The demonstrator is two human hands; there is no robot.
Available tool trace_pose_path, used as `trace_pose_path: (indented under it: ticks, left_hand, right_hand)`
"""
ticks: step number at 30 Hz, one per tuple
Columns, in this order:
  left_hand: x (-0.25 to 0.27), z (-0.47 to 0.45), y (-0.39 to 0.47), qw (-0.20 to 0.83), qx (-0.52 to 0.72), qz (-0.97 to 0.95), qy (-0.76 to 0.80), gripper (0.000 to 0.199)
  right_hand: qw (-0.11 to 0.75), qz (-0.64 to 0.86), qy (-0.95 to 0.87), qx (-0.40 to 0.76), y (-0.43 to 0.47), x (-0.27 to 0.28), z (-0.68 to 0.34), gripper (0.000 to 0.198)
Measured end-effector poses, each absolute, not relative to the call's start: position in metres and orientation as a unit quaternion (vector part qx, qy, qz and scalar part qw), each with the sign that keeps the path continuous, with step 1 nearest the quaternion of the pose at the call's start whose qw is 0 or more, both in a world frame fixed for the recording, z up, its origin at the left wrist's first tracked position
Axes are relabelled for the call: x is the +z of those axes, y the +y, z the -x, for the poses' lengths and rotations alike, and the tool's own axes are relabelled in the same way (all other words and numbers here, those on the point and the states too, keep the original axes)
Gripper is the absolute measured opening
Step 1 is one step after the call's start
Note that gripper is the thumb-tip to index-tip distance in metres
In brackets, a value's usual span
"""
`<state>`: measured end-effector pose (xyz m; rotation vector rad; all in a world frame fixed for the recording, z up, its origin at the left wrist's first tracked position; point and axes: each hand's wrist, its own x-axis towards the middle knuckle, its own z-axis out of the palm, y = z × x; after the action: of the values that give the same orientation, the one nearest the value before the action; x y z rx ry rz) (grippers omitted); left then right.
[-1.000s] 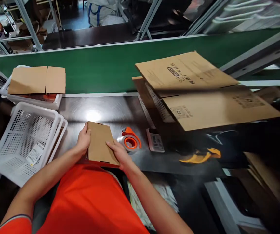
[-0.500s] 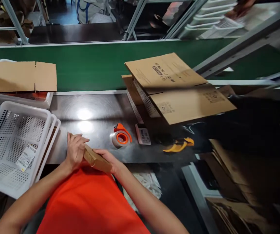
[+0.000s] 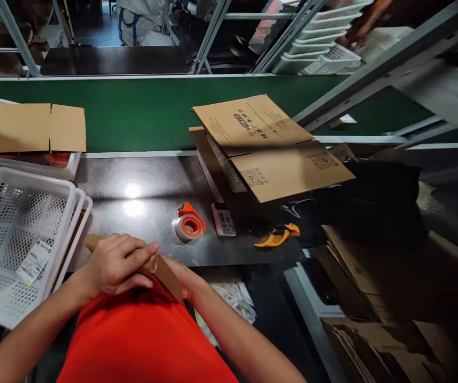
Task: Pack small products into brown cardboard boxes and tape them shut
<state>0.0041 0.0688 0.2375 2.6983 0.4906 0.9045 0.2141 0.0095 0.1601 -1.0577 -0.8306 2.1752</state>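
Note:
Close against the red-clothed torso, a small brown cardboard box (image 3: 167, 277) is held between both hands. My left hand (image 3: 123, 263) lies over its top with fingers curled around an edge. Another part of the cardboard (image 3: 93, 242) sticks out beyond that hand on the left. My right hand (image 3: 181, 276) grips the right side of the box, its fingers mostly hidden behind it. Just ahead on the metal table (image 3: 141, 234) stands an orange tape dispenser (image 3: 191, 223) with a roll of clear tape. Beside it lies a pale device with a label (image 3: 224, 219).
White perforated baskets (image 3: 17, 239) are stacked at left, with a cardboard piece (image 3: 29, 127) on another basket behind. Flattened printed cardboard (image 3: 268, 149) rests over a basket at right. A yellow-handled cutter (image 3: 279, 235) lies nearby. A green conveyor (image 3: 141, 114) runs behind; another person's hand (image 3: 358, 37) shows beyond it.
My left hand has moved from the box's upper end to over its top, fingers now curled down on it. More cardboard shows at left. The view has shifted slightly right.

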Motion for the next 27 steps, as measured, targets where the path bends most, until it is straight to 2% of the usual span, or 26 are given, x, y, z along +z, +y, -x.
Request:
trace_pose_path:
  ticks: [6,11,17,27]
  left_hand:
    - [0.262,-0.004,0.055,0.183,0.256,-0.911,0.266,0.070]
    - [0.269,-0.004,0.047,0.220,0.215,-0.907,0.288,0.062]
    - [0.266,-0.001,0.046,0.272,0.173,-0.894,0.312,0.054]
    - [0.266,-0.004,0.055,0.341,0.074,-0.872,0.343,0.055]
  right_hand:
    - [0.428,0.411,-0.448,0.669,0.002,0.221,-0.244,0.058]
    - [0.448,0.437,-0.636,0.452,-0.011,0.250,-0.238,0.056]
    - [0.433,0.424,-0.644,0.467,-0.009,0.243,-0.233,0.056]
    - [0.458,0.388,-0.719,0.350,-0.010,0.230,-0.239,0.054]
